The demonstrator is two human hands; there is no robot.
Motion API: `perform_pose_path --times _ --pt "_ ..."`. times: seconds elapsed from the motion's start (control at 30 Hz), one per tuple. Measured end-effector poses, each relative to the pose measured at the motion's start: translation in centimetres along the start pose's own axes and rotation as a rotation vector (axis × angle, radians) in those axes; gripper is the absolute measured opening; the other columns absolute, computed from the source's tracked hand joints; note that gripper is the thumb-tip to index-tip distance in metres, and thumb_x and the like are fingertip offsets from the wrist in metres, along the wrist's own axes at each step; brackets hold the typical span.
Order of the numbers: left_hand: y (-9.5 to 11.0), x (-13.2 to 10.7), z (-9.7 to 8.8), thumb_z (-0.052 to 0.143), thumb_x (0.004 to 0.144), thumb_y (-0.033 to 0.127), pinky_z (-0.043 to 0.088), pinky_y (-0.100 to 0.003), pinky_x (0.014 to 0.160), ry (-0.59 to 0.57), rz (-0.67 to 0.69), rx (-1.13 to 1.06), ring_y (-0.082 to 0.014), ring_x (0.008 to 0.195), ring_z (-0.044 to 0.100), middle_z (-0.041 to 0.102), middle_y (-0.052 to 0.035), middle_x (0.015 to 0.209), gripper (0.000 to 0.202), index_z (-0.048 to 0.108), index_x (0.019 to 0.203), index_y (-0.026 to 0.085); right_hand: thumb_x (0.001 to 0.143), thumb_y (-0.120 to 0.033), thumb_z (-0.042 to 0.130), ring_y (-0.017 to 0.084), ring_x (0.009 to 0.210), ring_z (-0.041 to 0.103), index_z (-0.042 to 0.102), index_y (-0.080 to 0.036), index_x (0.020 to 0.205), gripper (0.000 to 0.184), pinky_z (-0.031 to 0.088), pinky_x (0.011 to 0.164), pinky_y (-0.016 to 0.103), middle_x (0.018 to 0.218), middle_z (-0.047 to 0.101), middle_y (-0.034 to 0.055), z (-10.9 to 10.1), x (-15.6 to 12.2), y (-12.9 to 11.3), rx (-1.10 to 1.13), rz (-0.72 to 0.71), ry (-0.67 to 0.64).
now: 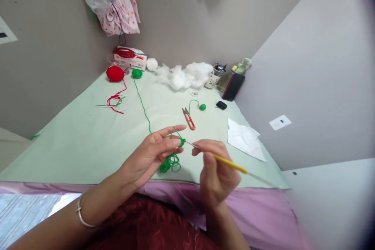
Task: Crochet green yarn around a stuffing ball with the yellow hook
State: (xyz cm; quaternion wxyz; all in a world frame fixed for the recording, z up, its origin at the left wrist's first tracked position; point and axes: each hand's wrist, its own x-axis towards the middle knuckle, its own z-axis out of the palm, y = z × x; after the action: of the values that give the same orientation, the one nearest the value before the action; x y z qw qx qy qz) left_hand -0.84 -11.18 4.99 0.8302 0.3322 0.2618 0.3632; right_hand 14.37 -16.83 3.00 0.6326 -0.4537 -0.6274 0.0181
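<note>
My left hand [159, 146] pinches a small green crochet piece [182, 141] between thumb and fingers, its index finger stretched out with green yarn running over it. In my right hand [215, 168] is a crochet hook [230, 163] with a yellow handle, gripped like a pen. The hook's thin metal tip reaches the crochet piece. A loose tangle of green yarn [170, 164] lies on the table under my left hand. From behind that hand a green strand runs back to a green yarn ball [136, 73].
Orange thread snips [189, 119] and a small green ball [202, 107] lie ahead of my hands. Farther back are white stuffing [183, 76], red yarn [115, 74], a pen cup [214, 77] and a leaning phone [233, 87]. White paper [245, 138] lies at right.
</note>
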Motion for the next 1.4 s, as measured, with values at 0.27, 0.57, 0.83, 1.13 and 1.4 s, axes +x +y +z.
perform_pose_path --times 0.27,0.57,0.83,1.13,1.4 --pt "-0.5 -0.3 0.2 0.082 0.081 0.027 0.047 -0.025 0.078 0.060 0.223 0.259 -0.0131 0.082 0.059 0.065 0.0009 0.086 0.041 0.076 0.121 0.028 0.100 -0.012 0.055 0.017 0.082 0.068 0.075 -0.026 0.108 0.026 0.058 0.070 0.034 0.092 0.074 0.0040 0.6 0.6 -0.6 0.162 0.136 -0.050" --pt "-0.3 0.4 0.0 0.083 0.081 0.024 0.051 -0.028 0.092 0.033 0.018 -0.106 -0.0089 0.071 0.055 0.062 0.0025 0.076 0.030 0.081 0.110 0.020 0.098 -0.011 0.058 0.014 0.075 0.066 0.076 -0.026 0.102 0.024 0.055 0.068 0.031 0.087 0.070 0.0022 0.0 0.7 -0.1 0.127 0.160 0.036" --pt "-0.7 -0.2 0.2 0.083 0.081 0.024 0.048 -0.026 0.085 0.036 0.163 0.147 -0.0125 0.086 0.061 0.068 0.0020 0.089 0.038 0.077 0.118 0.030 0.098 -0.017 0.060 0.015 0.076 0.066 0.077 -0.025 0.100 0.019 0.057 0.067 0.032 0.092 0.075 0.0035 0.3 1.0 -0.2 0.266 0.249 -0.047" --pt "-0.6 -0.4 -0.2 0.079 0.084 0.029 0.045 -0.025 0.077 0.048 0.180 0.274 -0.0139 0.087 0.056 0.061 0.0007 0.091 0.039 0.075 0.123 0.031 0.104 -0.025 0.052 0.015 0.071 0.070 0.073 -0.021 0.099 0.021 0.059 0.065 0.031 0.091 0.076 0.0050 -0.3 0.9 0.1 0.468 0.378 -0.030" --pt "-0.7 -0.6 -0.4 0.079 0.085 0.032 0.044 -0.024 0.074 0.096 0.235 0.371 -0.0139 0.086 0.054 0.060 0.0013 0.090 0.036 0.076 0.121 0.034 0.103 -0.013 0.048 0.016 0.079 0.070 0.071 -0.025 0.111 0.027 0.059 0.071 0.034 0.097 0.075 0.0041 -1.1 0.6 -0.8 0.152 0.129 -0.096"
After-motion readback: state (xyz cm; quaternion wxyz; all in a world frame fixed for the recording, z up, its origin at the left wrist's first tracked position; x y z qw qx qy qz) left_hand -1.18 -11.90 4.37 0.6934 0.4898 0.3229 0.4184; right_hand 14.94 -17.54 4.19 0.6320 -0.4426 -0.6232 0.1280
